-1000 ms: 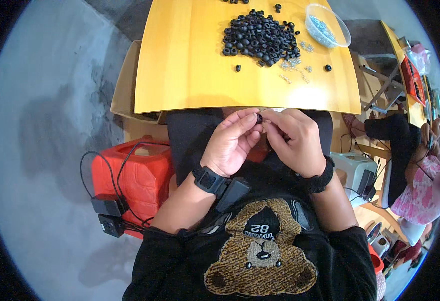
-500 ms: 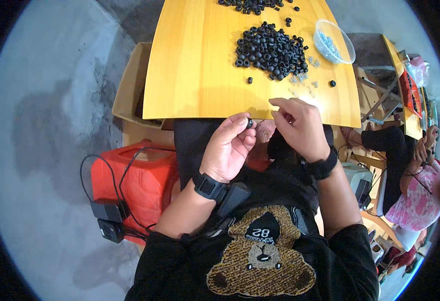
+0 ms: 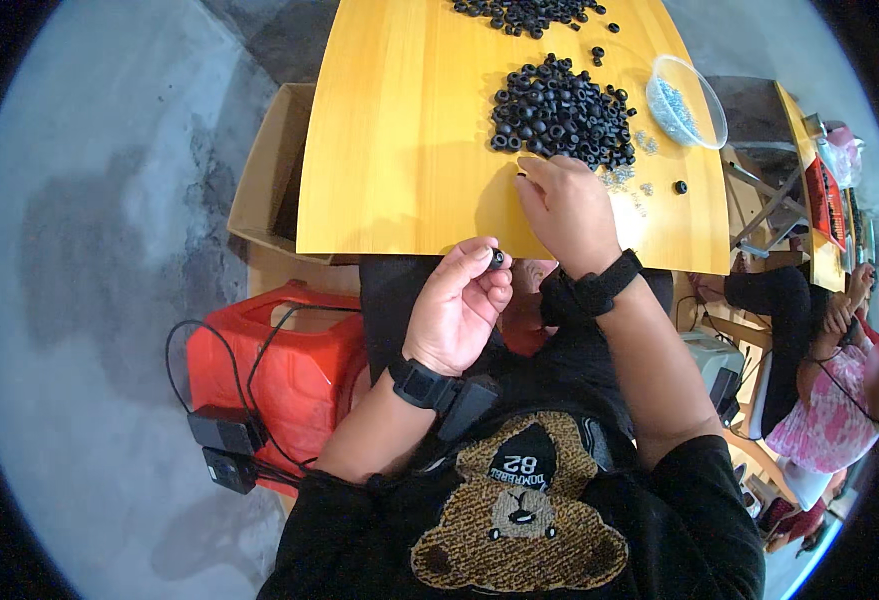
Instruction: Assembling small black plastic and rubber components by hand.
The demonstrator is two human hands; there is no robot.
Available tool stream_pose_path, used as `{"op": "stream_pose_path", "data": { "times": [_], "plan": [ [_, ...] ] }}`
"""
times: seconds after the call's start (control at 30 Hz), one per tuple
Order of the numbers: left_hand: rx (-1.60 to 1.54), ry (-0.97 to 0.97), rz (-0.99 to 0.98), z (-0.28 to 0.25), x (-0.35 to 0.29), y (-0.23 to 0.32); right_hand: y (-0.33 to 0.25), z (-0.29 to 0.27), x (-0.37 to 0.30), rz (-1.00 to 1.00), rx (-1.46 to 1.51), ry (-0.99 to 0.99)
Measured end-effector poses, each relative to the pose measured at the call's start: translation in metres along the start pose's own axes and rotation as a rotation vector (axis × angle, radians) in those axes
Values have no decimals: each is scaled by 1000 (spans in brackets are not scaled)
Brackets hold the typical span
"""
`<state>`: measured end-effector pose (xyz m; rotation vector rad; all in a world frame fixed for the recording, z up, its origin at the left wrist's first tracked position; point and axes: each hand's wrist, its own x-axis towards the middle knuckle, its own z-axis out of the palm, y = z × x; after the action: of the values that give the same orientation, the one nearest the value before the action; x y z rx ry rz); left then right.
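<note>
Work at the table [image 3: 389, 150], seen from beside the worker; apparently in mid-course. The left hand [image 3: 449, 320] pinches one black piece [image 3: 497, 259] at the table's near edge. The right hand [image 3: 574, 215] is bent over the table's near half, a dark speck at its fingertips; whether gripped, I cannot tell. Two heaps of black pieces lie on the table, one central [image 3: 559, 115], one at the far side [image 3: 524, 12]; which pieces, if any, are finished is unclear. Counts: one bowl [image 3: 709, 110] and one lone piece [image 3: 680, 187], both toward the table's right edge; heaped pieces and loose coils [image 3: 619, 177], too many or small to count.
</note>
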<state>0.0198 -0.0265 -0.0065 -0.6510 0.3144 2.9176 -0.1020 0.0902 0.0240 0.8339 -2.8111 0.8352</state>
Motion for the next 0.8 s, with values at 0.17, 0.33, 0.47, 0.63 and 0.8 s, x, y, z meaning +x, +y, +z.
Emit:
{"op": "stream_pose_path", "data": {
  "times": [0.17,0.33,0.47,0.63,0.8],
  "plan": [
    [-2,10,-9,0,3,2,7,10,2,-23,-58,0],
    [10,12,-16,4,4,0,9,6,3,-20,-40,-11],
    [20,13,-16,4,3,-2,8,5,3,61,-17,-62],
    [56,1,-22,11,-4,-10,13,-3,-8,-26,40,30],
    [55,-35,-9,11,-12,-18,6,-41,-34,217,446,-66]
  ]
}}
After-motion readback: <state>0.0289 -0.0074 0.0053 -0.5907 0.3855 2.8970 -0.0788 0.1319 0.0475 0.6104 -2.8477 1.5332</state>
